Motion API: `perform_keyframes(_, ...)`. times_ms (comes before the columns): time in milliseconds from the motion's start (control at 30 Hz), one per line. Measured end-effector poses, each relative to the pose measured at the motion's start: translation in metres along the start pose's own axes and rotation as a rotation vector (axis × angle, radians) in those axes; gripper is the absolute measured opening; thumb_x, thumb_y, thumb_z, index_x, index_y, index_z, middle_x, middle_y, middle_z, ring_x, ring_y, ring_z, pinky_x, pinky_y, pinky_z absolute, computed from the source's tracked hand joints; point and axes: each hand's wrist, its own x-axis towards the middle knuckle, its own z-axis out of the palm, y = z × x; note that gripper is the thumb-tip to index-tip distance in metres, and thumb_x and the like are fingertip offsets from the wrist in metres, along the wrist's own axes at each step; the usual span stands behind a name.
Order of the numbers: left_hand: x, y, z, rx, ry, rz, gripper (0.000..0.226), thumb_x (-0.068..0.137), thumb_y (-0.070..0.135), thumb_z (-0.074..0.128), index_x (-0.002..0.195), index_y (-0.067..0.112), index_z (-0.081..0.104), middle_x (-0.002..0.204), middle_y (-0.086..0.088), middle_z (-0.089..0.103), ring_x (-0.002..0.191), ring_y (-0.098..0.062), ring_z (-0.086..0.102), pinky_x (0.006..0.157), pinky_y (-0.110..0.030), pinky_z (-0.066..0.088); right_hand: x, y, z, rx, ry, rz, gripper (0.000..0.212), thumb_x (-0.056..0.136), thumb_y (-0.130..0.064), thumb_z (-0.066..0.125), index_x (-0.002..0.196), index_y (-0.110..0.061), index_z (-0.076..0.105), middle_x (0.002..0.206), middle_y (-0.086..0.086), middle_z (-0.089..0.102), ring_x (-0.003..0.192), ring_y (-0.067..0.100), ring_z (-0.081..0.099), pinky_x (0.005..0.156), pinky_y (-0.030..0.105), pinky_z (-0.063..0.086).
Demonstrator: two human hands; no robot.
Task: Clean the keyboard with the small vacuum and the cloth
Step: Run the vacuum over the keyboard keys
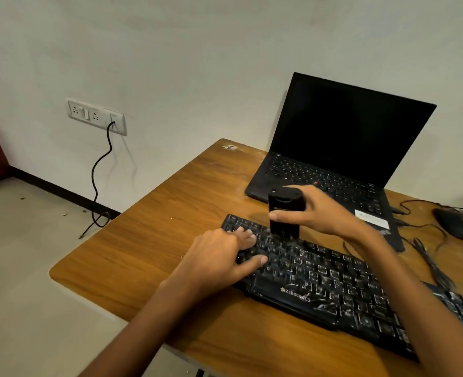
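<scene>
A black keyboard [333,289] with dusty, whitish-smeared keys lies slanted across the wooden table [149,240]. My right hand [325,210] grips a small black vacuum [284,213], held upright with its lower end on the keys near the keyboard's far left end. My left hand [219,257] rests flat on the keyboard's left end, fingers straight, pressing it down. No cloth is in view.
An open black laptop [333,148] with a dark screen stands behind the keyboard. A black mouse [453,221] and its cables lie at the right. A wall socket [97,115] with a hanging black cable is at the left. The table's left edge drops to the floor.
</scene>
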Motion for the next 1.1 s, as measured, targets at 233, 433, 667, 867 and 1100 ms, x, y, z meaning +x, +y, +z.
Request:
perform_keyframes(233,-0.002,0.003,-0.001,0.023,0.006,0.013,0.058,0.09,0.06,0.035,0.134,0.025,0.045,0.142,0.012,0.04,0.129,-0.001,0.038,0.102,-0.031,0.041,0.05,-0.036,0.042,0.106,0.059,-0.122,0.02,0.077,-0.029,0.071,0.091,-0.027,0.057,0.082,-0.012,0.061,0.073,-0.006,0.056,0.068,0.008,0.043)
perform_keyframes(433,0.0,0.001,0.001,0.008,0.005,0.006,0.058,0.089,0.06,0.037,0.134,0.025,0.045,0.142,0.011,0.04,0.13,-0.002,0.037,0.102,-0.034,0.041,0.02,-0.005,0.021,0.07,0.025,-0.025,0.024,0.073,-0.038,0.07,0.09,-0.023,0.061,0.082,-0.007,0.064,0.075,0.0,0.06,0.067,0.016,0.044)
perform_keyframes(667,0.0,0.0,0.001,0.021,0.015,0.012,0.059,0.088,0.062,0.035,0.134,0.027,0.046,0.142,0.014,0.04,0.129,0.001,0.037,0.101,-0.03,0.041,0.034,-0.026,0.006,-0.028,-0.025,-0.061,0.019,0.077,-0.032,0.07,0.089,-0.021,0.06,0.083,-0.006,0.064,0.074,0.001,0.061,0.067,0.017,0.049)
perform_keyframes(867,0.0,0.0,0.002,0.016,0.029,0.029,0.058,0.089,0.061,0.037,0.133,0.024,0.047,0.141,0.011,0.043,0.129,0.0,0.038,0.102,-0.03,0.041,0.064,-0.014,0.046,0.148,0.15,-0.045,0.018,0.079,-0.03,0.069,0.085,-0.024,0.054,0.077,-0.013,0.057,0.071,-0.003,0.055,0.068,0.014,0.041)
perform_keyframes(1100,0.001,-0.001,0.003,0.0,0.031,0.032,0.059,0.089,0.061,0.037,0.133,0.024,0.047,0.14,0.011,0.044,0.128,-0.001,0.04,0.102,-0.029,0.04,0.066,-0.018,0.047,0.165,0.134,-0.065,0.019,0.079,-0.028,0.07,0.08,-0.017,0.054,0.075,-0.006,0.058,0.071,0.005,0.056,0.068,0.02,0.046)
